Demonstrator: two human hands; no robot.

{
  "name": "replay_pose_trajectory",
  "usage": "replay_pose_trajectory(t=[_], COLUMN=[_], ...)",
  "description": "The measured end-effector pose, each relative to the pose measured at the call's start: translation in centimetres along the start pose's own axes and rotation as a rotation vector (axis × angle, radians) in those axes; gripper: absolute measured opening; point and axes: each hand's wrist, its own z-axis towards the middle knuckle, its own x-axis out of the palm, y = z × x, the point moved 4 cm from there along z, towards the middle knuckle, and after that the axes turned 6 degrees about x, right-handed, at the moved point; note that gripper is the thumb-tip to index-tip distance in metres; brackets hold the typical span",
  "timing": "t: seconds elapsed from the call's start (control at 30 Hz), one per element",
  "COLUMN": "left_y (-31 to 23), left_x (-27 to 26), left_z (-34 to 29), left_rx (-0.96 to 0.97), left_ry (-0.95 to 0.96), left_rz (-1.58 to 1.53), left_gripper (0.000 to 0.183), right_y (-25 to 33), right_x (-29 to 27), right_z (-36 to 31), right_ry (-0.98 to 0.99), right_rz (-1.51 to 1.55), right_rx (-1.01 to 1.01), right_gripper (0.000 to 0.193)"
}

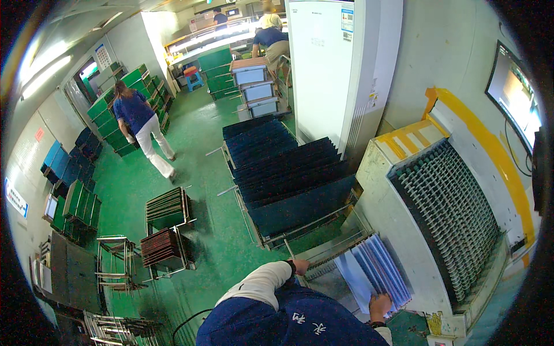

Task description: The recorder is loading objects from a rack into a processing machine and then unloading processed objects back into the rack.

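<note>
At the lower middle, several thin, pale blue-white panels (381, 274) stand on edge, side by side, in a metal-framed rack. My right hand (380, 305) is at their near end, its fingers bent over the edges. Their exact hold is partly hidden. My left hand (300, 266) is closed on the metal rail (323, 269) at the rack's left end, next to an upright rod. Right of the panels is a pale machine (381, 190) with a dark curved bed of rollers (450, 219).
Ahead stands a rack of dark panels (288, 173), with a tall white cabinet (323, 69) behind it. Smaller metal racks (164, 248) are on the green floor to the left. A person (141, 124) walks at far left; another (270, 43) bends at the back. A screen (513, 95) hangs right.
</note>
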Motion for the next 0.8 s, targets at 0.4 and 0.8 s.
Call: replay_pose_trajectory(t=[0.4, 0.8], left_y=[0.5, 0.4], left_x=[-0.2, -0.3], left_z=[-0.4, -0.2], left_rx=[0.172, -0.028], left_ry=[0.176, 0.048], left_rz=[0.211, 0.117], left_gripper=[0.051, 0.044], right_y=[1.5, 1.6], right_x=[-1.9, -2.6], right_z=[-0.1, -0.5], right_ry=[-0.045, -0.030], right_rz=[0.003, 0.035], right_rx=[-0.049, -0.029], right_gripper=[0.034, 0.037])
